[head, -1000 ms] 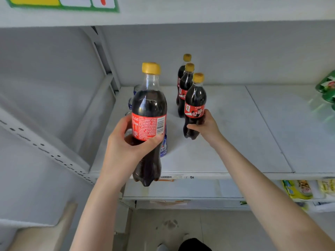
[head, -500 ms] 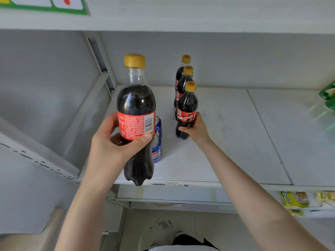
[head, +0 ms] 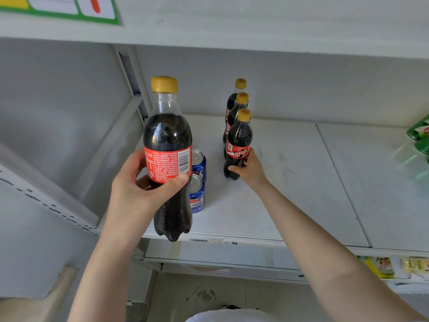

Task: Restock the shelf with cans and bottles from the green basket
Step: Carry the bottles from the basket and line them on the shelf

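My white shelf (head: 290,194) is two flat panels with a seam between. On the left panel, three yellow-capped cola bottles (head: 239,138) stand in file, front to back. Left of them are two blue Pepsi cans (head: 197,198), one behind the other. Green bottles (head: 420,133) sit at the far right edge.

The large cola bottle (head: 168,140) is dark brown with a yellow cap and a red label printed in white. The front small bottle (head: 238,145) and the rear bottles (head: 233,115) match it. The cans (head: 197,198) are blue with silver tops. The shelf (head: 290,182) is pale grey. The blurred things (head: 420,133) at the right, perhaps bottles, are green.
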